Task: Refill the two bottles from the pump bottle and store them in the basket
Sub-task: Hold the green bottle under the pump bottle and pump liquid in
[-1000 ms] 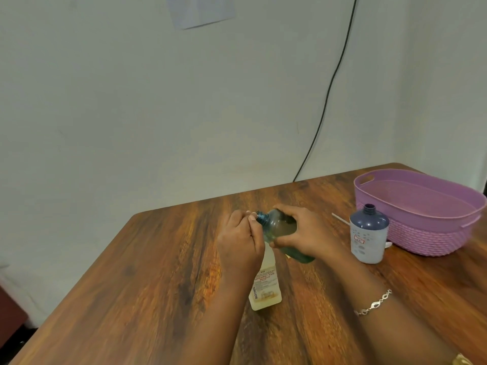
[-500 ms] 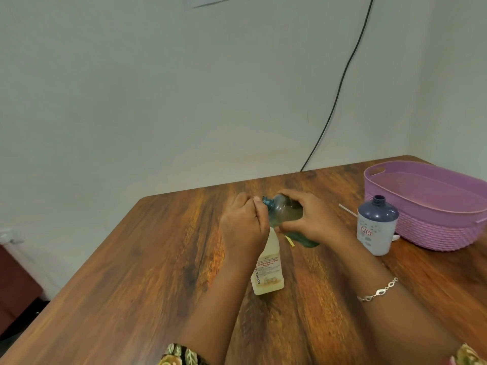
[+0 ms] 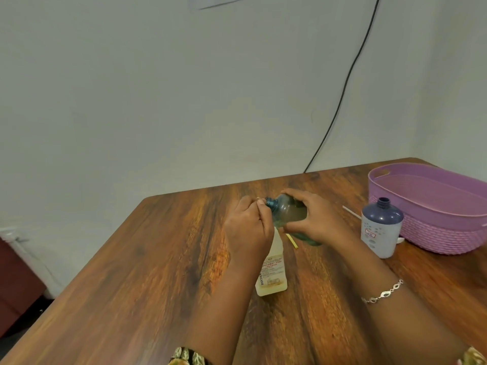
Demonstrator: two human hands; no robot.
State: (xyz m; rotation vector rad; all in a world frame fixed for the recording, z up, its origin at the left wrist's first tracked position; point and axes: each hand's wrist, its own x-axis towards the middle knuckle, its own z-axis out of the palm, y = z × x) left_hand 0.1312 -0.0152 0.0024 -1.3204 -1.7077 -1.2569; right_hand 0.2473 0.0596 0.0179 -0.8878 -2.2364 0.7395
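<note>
Grips hold unchanged: your right hand clasps the tilted teal bottle, mouth beside your left hand curled round the labelled bottle; refilling seems unfinished.

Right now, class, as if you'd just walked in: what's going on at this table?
A person's right hand grips a tinted clear bottle, tipped with its open neck toward the left hand. The left hand curls round the top of a white labelled bottle standing on the wooden table. A purple-topped bottle stands uncapped beside the purple basket, outside it.
</note>
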